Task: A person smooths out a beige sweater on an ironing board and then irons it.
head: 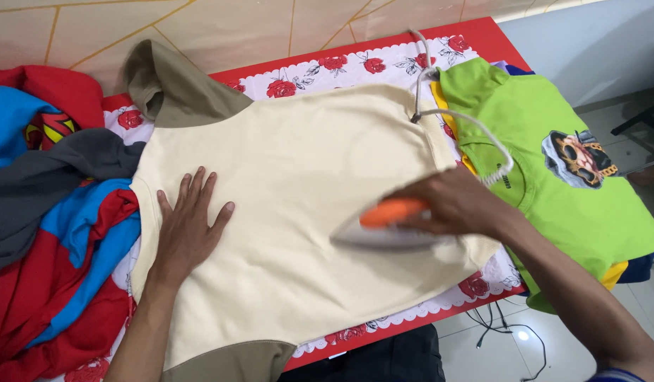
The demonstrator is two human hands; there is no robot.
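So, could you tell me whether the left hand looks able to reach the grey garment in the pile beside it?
Probably yes: the left hand lies flat on the cream shirt, and the grey garment sits just beyond, nothing between.

The left hand (pixel 189 230) lies flat, palm down, fingers spread and pointing far, its forearm running back to the near edge. The right hand (pixel 451 205) is closed in a grip, knuckles up, its forearm stretching in from the near right corner.

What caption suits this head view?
Right hand runs an orange-handled iron over a cream T-shirt; left hand flattens it.
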